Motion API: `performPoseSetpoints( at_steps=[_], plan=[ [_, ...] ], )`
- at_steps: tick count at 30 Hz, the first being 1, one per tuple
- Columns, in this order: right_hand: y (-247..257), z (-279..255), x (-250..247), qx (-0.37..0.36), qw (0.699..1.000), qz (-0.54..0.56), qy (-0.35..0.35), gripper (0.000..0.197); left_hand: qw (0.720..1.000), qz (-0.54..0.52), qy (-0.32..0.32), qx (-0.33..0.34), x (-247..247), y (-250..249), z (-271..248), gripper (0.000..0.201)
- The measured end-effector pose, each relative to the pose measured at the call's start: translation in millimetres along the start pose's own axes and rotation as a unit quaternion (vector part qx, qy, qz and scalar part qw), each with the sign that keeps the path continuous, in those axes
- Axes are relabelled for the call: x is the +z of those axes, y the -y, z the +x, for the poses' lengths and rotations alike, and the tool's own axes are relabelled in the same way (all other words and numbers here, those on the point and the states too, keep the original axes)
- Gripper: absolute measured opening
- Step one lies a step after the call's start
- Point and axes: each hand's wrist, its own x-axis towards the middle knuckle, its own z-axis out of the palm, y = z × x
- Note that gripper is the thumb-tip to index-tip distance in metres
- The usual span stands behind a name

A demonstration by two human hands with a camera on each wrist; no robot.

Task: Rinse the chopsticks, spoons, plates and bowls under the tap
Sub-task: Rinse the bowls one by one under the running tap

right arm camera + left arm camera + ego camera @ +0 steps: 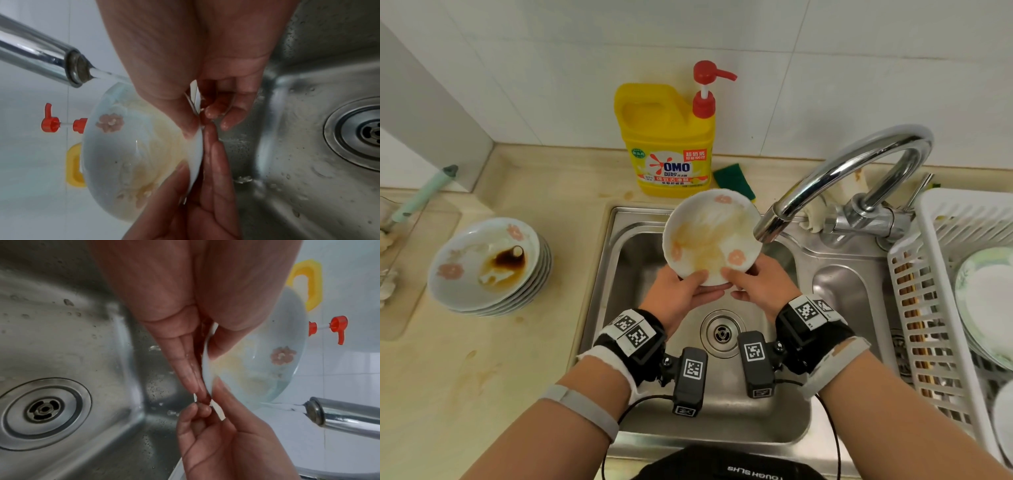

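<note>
Now I hold the plate [710,236] tilted over the sink [633,260], both my left hand [681,291] and right hand [760,284] pinching its near rim, tap [774,222] running.

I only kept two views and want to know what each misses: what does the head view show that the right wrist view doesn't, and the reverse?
Head only: stack of dirty flowered plates, white dish rack, green sponge. Right wrist only: the water stream leaving the chrome tap. Both: left hand and right hand pinching the stained flowered plate over the steel sink.
</note>
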Motion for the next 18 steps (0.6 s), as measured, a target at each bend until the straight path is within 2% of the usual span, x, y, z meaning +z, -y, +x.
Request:
performPoseSetpoints(
  at_steps=[6, 10, 13, 18],
  plan=[
    [-6.9, 1.7, -2.0, 0.038, 0.999, 0.012, -0.014, 0.007, 0.998, 0.054, -0.026, 0.006, 0.6, -3.8, 2.3, 0.034],
    [-0.5, 4.4, -2.6, 0.073, 0.995, 0.022, -0.062, 0.022, 0.995, 0.091, -0.051, 0.009, 1.8, -3.8, 4.8, 0.035],
    [6.6, 7.0, -11.3, 0.065, 0.994, -0.001, -0.087, 0.027, 0.989, 0.139, -0.05, 0.014, -2.2, -5.7, 4.3, 0.04],
    [20.7, 5.0, -22.2, 0.001, 0.989, -0.122, -0.084, 0.043, 0.979, 0.197, -0.048, 0.028, -12.5, -11.6, 4.8, 0.043]
  ],
)
